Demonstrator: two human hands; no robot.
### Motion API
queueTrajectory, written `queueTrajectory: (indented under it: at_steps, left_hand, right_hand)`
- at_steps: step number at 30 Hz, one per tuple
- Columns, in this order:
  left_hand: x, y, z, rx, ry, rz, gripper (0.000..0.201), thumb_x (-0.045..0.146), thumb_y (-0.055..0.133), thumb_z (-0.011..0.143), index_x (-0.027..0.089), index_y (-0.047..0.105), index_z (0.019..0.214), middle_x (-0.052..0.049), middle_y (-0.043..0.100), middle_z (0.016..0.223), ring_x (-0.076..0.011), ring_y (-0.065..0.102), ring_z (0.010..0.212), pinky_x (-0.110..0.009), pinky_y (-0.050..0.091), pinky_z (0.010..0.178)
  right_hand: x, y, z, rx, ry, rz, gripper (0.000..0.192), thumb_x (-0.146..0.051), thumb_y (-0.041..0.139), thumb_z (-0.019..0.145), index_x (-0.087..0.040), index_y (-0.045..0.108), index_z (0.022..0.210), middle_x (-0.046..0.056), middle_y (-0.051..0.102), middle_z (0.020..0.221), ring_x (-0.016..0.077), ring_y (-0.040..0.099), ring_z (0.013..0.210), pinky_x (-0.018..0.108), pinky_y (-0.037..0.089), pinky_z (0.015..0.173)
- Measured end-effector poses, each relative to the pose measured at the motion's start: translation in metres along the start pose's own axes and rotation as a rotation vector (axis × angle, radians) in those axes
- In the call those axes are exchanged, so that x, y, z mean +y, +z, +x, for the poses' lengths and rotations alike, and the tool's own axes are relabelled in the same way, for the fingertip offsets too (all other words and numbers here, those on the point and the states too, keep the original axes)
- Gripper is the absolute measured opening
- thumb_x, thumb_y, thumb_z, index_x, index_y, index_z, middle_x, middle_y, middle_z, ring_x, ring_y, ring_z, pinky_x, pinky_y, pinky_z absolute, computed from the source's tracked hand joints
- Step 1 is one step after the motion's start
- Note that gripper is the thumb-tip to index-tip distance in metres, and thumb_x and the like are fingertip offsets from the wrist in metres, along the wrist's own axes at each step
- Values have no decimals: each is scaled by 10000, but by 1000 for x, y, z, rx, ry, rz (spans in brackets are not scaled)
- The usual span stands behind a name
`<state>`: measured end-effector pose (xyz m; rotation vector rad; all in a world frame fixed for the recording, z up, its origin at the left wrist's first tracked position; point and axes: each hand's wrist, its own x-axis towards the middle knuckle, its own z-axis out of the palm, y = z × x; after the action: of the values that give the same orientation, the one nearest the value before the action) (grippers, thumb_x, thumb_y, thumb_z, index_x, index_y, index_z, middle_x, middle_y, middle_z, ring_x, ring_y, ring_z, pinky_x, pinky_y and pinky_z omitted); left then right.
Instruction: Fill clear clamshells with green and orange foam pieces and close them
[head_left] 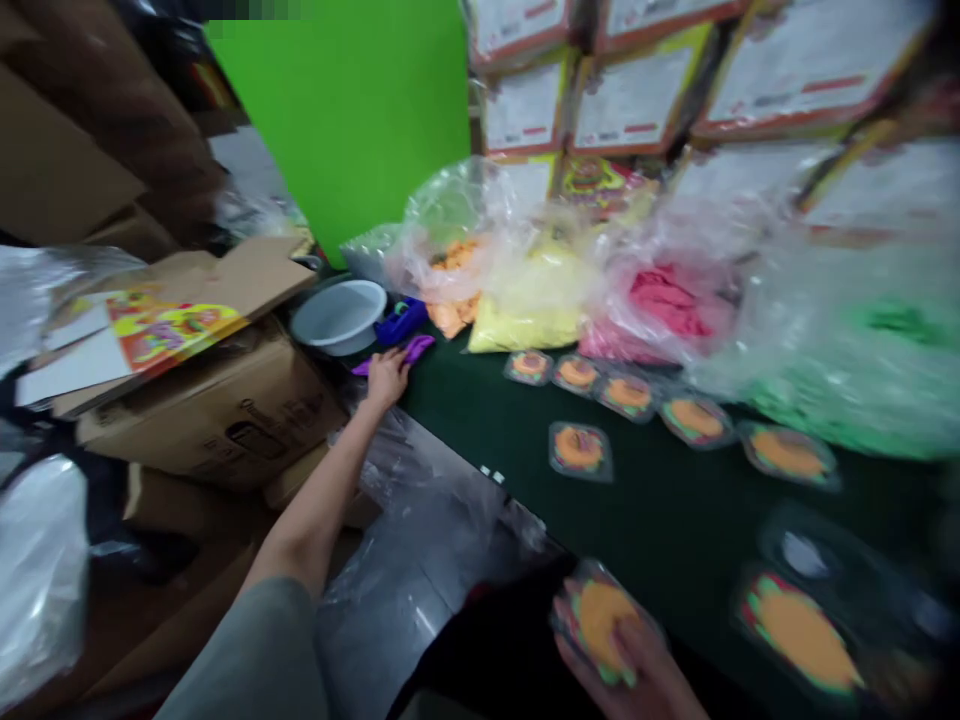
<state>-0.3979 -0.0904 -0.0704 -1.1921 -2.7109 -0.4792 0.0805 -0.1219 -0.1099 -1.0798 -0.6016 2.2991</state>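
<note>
My left hand reaches out to the table's near edge, its fingers closed on a purple cloth. Just beyond it are a grey-white plastic basin and a dark blue bundle. Low in view, my right hand grips a clear plastic pack holding a burger-shaped piece, orange on top with green and red edges. Several similar packs form a row on the dark green table. One pack sits apart in front of them, and another, blurred, lies at the right.
Behind the row stand clear bags of orange pieces, yellow pieces, pink pieces and green pieces. Printed boxes are stacked behind. A green panel rises at the back; a cardboard box stands left.
</note>
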Motion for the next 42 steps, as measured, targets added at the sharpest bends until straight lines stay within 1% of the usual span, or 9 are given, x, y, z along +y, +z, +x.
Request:
queueTrajectory:
  at_steps: [3,5,8,11,14,22,29,34,42]
  left_hand:
    - [43,-3,-38,77,43,-78,488,261,576,983,80,534,1435,-224,323,1641,-416,269,1464,-661,190,1160]
    - [80,-4,-82,189,113,-312,430,291,603,973,133,598,1373,-178,492,1540,-380,370,1422,-603,249,1163]
    - [137,-10,-166,-229,279,-807,321,355,580,998,155,673,1231,-128,704,1248,-264,626,1166,-424,457,1038]
    - [181,-12,-241,-679,180,-1059,310,404,553,1012,195,688,1196,-89,744,1134,-214,692,974,-344,529,892]
    - [205,-6,-278,-842,76,-1166,297,410,539,1018,187,698,1133,-77,749,1028,-191,689,874,-314,537,822]
    - [217,-12,-290,-502,263,-1076,203,288,548,1019,218,699,1136,-91,680,1154,-218,631,1088,-360,489,963]
    - [220,-10,-296,-661,227,-1106,309,321,444,1063,232,738,1094,-97,632,1299,-239,565,1260,-411,428,1084]
    - [216,-2,-306,-604,265,-1070,365,317,384,1081,267,710,1238,-89,597,1390,-244,520,1323,-469,368,1151]
    - [209,-3,-298,-663,356,-1001,427,403,347,1079,292,669,1337,-76,483,1560,-279,426,1421,-520,290,1195]
  right_hand:
    - [-10,11,-11,110,20,183,460,-357,877,745,-276,723,1171,91,748,1240,323,694,1175,522,562,1026]
    - [-19,14,-15,131,-11,243,458,-288,902,713,-248,723,1132,74,767,1173,305,710,1128,553,536,1057]
    - [-31,11,-18,183,-76,302,458,-265,902,710,-247,715,1127,42,769,1119,283,723,1070,578,525,1067]
    - [-36,4,-24,190,-118,305,482,-257,906,701,-244,704,1138,35,767,1110,269,722,1051,555,526,1066]
    - [-39,-3,-31,168,-136,270,523,-276,914,683,-226,692,1155,54,770,1093,269,720,1048,524,526,1062]
    - [-40,-19,-41,213,-116,312,541,-344,911,689,-247,691,1174,55,740,1171,279,680,1116,543,470,1116]
    - [-38,-17,-40,151,-100,380,480,-337,893,721,-250,701,1152,50,740,1190,265,671,1136,530,485,1100]
    - [-37,-11,-39,169,-111,391,379,-330,879,744,-249,719,1078,31,741,1176,241,655,1141,473,503,1099]
    - [-39,-10,-34,211,-96,391,377,-345,888,723,-270,701,1042,30,724,1188,267,635,1189,478,527,1075]
